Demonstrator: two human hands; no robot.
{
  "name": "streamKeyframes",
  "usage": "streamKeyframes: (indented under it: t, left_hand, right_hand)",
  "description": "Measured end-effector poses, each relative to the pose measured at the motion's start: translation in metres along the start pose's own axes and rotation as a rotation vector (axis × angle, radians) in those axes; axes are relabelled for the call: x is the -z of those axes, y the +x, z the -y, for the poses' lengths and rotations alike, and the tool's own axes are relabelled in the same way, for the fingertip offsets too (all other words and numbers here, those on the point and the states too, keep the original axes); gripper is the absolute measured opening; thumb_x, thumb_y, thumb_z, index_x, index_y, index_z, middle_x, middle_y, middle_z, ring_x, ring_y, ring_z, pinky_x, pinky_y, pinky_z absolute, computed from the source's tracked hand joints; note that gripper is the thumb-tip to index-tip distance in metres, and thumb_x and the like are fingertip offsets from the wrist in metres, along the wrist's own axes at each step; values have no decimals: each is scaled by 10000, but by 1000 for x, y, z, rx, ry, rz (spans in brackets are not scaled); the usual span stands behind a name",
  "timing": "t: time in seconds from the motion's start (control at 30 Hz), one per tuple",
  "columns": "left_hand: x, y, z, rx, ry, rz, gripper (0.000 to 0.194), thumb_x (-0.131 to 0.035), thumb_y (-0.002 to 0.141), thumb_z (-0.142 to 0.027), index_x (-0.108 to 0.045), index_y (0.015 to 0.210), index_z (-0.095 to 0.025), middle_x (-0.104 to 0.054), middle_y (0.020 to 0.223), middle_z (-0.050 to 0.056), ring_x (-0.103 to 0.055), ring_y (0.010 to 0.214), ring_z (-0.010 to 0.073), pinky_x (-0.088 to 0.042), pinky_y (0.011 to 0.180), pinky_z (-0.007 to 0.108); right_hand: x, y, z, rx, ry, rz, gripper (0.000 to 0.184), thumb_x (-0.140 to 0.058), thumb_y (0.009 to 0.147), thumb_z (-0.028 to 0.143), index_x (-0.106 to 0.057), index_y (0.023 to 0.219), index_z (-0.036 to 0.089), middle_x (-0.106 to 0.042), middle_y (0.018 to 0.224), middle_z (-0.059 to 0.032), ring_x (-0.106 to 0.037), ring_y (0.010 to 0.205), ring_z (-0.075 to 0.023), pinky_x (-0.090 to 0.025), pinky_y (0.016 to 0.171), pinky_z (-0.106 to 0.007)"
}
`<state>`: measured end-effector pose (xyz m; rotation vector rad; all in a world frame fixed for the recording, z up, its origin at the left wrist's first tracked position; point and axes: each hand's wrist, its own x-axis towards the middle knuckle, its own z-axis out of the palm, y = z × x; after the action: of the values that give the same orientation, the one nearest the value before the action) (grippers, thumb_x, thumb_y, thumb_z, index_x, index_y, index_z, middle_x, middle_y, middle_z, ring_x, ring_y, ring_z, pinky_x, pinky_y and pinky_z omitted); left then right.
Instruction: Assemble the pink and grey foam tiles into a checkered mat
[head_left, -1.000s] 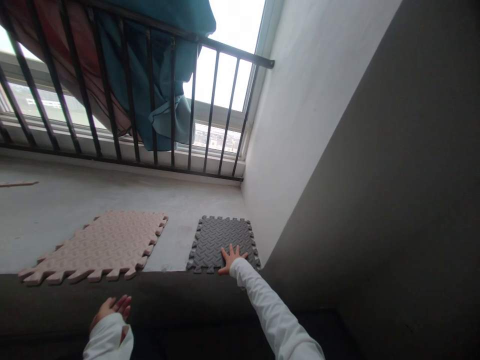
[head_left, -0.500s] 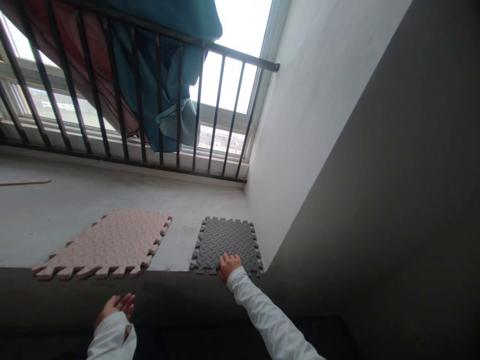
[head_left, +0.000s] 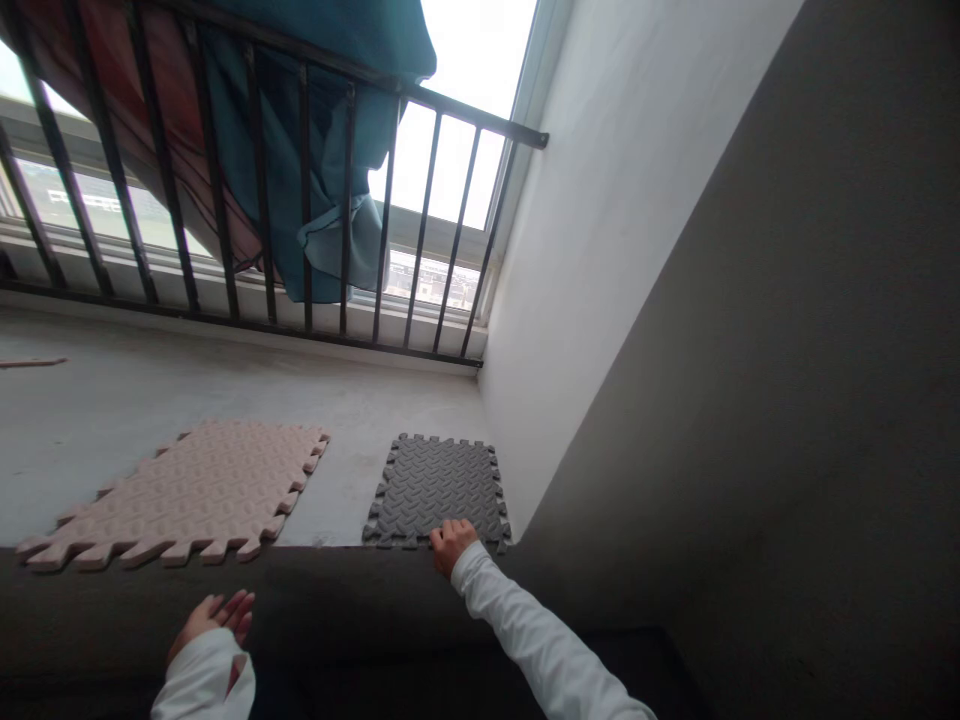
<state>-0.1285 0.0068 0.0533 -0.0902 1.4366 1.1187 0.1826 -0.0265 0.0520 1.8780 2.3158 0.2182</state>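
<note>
A dark grey foam puzzle mat point(head_left: 439, 485) lies flat on the pale ledge, close to the right wall. My right hand point(head_left: 454, 545) is at its near edge with the fingers curled over the rim; the thumb is hidden. To the left, a pink foam puzzle mat point(head_left: 195, 485) rests on the same ledge, its toothed front edge jutting a little past the lip. Below that edge, my left hand point(head_left: 215, 620) hangs in the air, fingers stretched out and holding nothing. A strip of bare ledge separates the two mats.
Behind the ledge point(head_left: 330, 400) runs a black metal railing point(head_left: 345, 210) in front of windows. Teal cloth point(head_left: 315, 190) and reddish cloth point(head_left: 180, 130) hang behind its bars. A thin pinkish strip point(head_left: 34, 363) lies far left. The white-and-grey wall point(head_left: 600, 250) bounds the right.
My right hand has slid from the grey mat's top toward its near edge. The whole view has shifted slightly, so things appear farther left. My left hand stays open below the ledge.
</note>
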Motion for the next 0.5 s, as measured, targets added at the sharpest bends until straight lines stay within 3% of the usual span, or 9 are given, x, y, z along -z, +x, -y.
streamKeyframes:
  t: [0.3,0.5]
  left_hand:
    - [2,15,-6,93,11,-66,198,-327,787,-183,-350,593,-218,-480,351,-95,-466,345,101,-375,421,221]
    - [3,24,-7,104,118,-19,193,-288,796,-301,-312,618,-230,-491,299,-123,-483,329,83,-395,417,200]
  right_hand:
    - [-16,-1,9,-31,-57,-78,213,-376,779,141,-574,854,165,-597,790,-130,-554,749,-210,-363,567,-294]
    - [-11,1,4,-88,-3,-10,231,-366,785,144,-569,890,171,-592,847,-139,-553,804,-220,-387,590,-307]
